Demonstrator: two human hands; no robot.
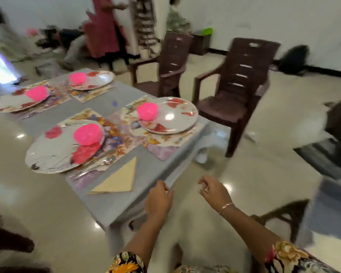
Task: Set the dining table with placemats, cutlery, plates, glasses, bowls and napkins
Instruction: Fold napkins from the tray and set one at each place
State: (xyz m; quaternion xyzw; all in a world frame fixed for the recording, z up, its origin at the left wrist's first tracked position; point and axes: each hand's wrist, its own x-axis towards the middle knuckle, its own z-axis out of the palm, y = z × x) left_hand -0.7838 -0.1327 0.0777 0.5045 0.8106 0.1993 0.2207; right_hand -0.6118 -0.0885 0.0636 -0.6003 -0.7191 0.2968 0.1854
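Head view: the folded beige napkin (117, 181) lies flat on the grey bench (151, 166) at its near corner, just beside the nearest placemat (83, 180), its long edge running near-left to far-right. It sits ahead and left of both hands. The left hand (158, 200), at the bench edge, is nearer than the right hand (214, 192) over the floor; both have loosely curled fingers and hold nothing.

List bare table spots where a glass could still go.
Near corner: bare table between napkin and the edge. Middle: grey strip between the far-right placemat and the nearest placemat. Narrow band right of the napkin. Crowded: nearest placemat meets the right placemat; spoon hugs the nearest plate.
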